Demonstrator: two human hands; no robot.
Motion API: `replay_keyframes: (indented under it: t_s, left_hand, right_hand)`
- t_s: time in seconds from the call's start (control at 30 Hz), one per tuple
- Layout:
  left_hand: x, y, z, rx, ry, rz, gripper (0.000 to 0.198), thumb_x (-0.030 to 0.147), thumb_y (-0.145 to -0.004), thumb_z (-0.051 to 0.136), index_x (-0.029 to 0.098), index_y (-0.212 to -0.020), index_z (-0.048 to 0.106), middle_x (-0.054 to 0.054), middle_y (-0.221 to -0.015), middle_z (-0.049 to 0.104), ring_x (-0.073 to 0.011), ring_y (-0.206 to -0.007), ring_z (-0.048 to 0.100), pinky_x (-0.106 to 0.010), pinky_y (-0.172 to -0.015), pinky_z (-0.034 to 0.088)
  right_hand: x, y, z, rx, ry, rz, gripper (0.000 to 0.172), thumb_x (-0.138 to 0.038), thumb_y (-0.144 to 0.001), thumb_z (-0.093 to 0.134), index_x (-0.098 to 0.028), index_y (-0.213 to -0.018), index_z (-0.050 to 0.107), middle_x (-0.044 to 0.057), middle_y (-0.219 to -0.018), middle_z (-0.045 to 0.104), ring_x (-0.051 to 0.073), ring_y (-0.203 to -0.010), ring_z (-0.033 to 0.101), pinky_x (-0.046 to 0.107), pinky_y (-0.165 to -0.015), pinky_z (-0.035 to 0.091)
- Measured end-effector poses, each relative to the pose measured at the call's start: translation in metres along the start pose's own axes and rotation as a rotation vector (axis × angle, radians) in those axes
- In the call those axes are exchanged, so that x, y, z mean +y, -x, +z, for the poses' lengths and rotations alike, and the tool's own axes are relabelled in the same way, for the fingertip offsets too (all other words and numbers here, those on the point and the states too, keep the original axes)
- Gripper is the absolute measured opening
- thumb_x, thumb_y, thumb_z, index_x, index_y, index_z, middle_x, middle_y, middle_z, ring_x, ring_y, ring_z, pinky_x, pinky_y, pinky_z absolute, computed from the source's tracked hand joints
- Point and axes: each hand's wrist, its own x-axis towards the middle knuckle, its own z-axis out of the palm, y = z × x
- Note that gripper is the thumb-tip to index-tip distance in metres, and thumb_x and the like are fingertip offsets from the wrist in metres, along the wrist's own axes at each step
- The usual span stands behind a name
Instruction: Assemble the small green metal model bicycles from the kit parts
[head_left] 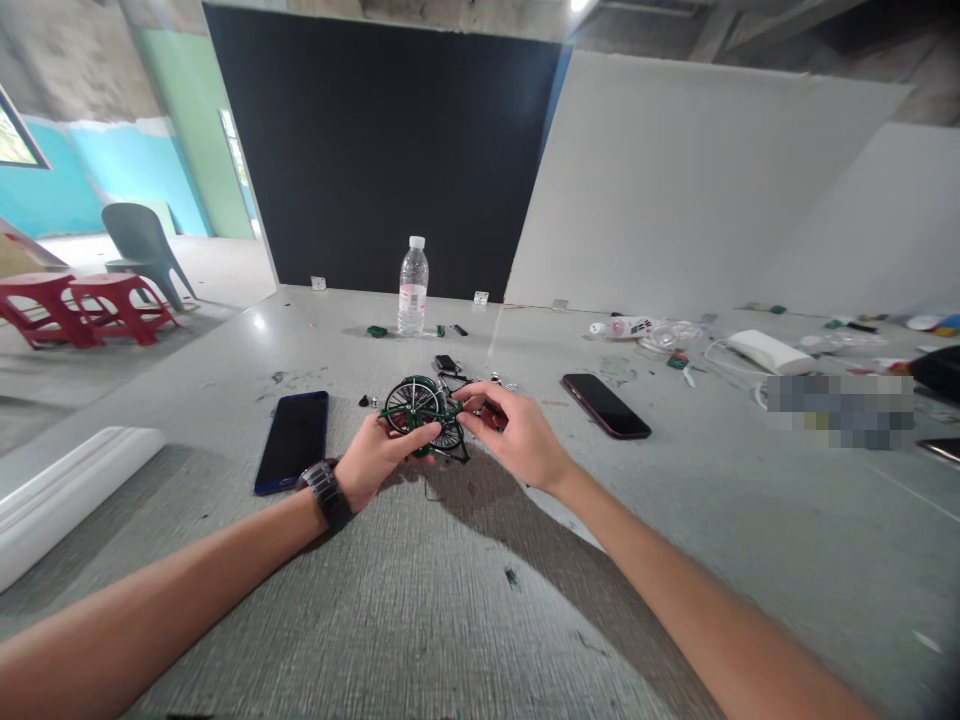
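Note:
A small green model bicycle (420, 408) with spoked wheels lies on its side on the grey table (465, 600). My left hand (379, 457), with a dark watch on the wrist, is closed around the front wheel from below. My right hand (514, 430) pinches the frame at the other end with thumb and fingers. A few tiny dark parts (367, 401) lie just left of the model, and a small black piece (447, 364) lies behind it.
A blue phone (293, 439) lies to the left and a dark phone (606, 405) to the right. A water bottle (412, 286) stands further back. Wrappers, a white box (771, 351) and cables clutter the far right. A white moulding (60, 490) lies at the left edge.

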Motion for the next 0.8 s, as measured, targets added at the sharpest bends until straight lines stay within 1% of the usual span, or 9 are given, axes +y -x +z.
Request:
replay_keyframes:
  t_s: [0.17, 0.3, 0.37, 0.43, 0.6, 0.8]
  left_hand:
    - [0.0031, 0.0007, 0.0007, 0.019, 0.034, -0.014, 0.038, 0.035, -0.074, 0.08, 0.013, -0.103, 0.069, -0.01, -0.103, 0.069, -0.0176, -0.086, 0.064, -0.029, -0.067, 0.058]
    - [0.0053, 0.0006, 0.0012, 0.067, 0.057, -0.011, 0.033, 0.038, -0.074, 0.08, 0.013, -0.092, 0.07, -0.007, -0.095, 0.069, -0.0149, -0.078, 0.063, -0.026, -0.066, 0.057]
    - [0.0056, 0.0008, 0.0015, 0.07, 0.062, -0.005, 0.033, 0.038, -0.074, 0.08, 0.013, -0.092, 0.07, -0.007, -0.095, 0.069, -0.0142, -0.078, 0.063, -0.026, -0.065, 0.058]
    - [0.0055, 0.0011, 0.0017, 0.053, 0.062, 0.004, 0.034, 0.037, -0.075, 0.08, 0.013, -0.096, 0.07, -0.007, -0.099, 0.069, -0.0141, -0.079, 0.062, -0.025, -0.064, 0.058]
    - [0.0033, 0.0007, 0.0009, 0.022, 0.045, 0.018, 0.035, 0.038, -0.077, 0.078, 0.014, -0.101, 0.069, -0.009, -0.105, 0.069, -0.0151, -0.082, 0.062, -0.025, -0.064, 0.058]
    - [0.0013, 0.0007, 0.0009, 0.017, 0.02, 0.037, 0.039, 0.038, -0.077, 0.078, 0.015, -0.108, 0.069, -0.01, -0.112, 0.069, -0.0169, -0.086, 0.063, -0.026, -0.065, 0.058]
  right_hand:
    - [0.0008, 0.0003, -0.0008, -0.064, 0.042, 0.042, 0.03, -0.038, -0.091, 0.059, -0.021, -0.115, 0.059, 0.002, -0.089, 0.067, 0.013, -0.066, 0.054, 0.031, -0.066, 0.045]
    - [0.0037, 0.0016, 0.0016, -0.131, 0.055, 0.076, 0.039, -0.04, -0.086, 0.066, -0.022, -0.12, 0.054, 0.002, -0.087, 0.069, 0.015, -0.069, 0.056, 0.032, -0.066, 0.046]
    - [0.0035, 0.0025, 0.0032, -0.13, 0.033, 0.073, 0.046, -0.039, -0.086, 0.066, -0.024, -0.127, 0.049, 0.001, -0.086, 0.069, 0.016, -0.069, 0.057, 0.033, -0.067, 0.046]
    - [0.0022, 0.0034, 0.0046, -0.107, 0.026, 0.057, 0.05, -0.037, -0.088, 0.065, -0.026, -0.133, 0.046, 0.0, -0.084, 0.068, 0.016, -0.068, 0.057, 0.033, -0.067, 0.047]
    - [0.0003, 0.0049, 0.0067, -0.074, 0.05, 0.011, 0.044, -0.034, -0.09, 0.062, -0.027, -0.132, 0.05, 0.0, -0.084, 0.068, 0.014, -0.065, 0.054, 0.032, -0.064, 0.046]
    - [0.0025, 0.0053, 0.0088, -0.056, 0.014, 0.023, 0.039, -0.031, -0.089, 0.063, -0.026, -0.127, 0.054, -0.001, -0.081, 0.067, 0.012, -0.06, 0.048, 0.03, -0.061, 0.042]
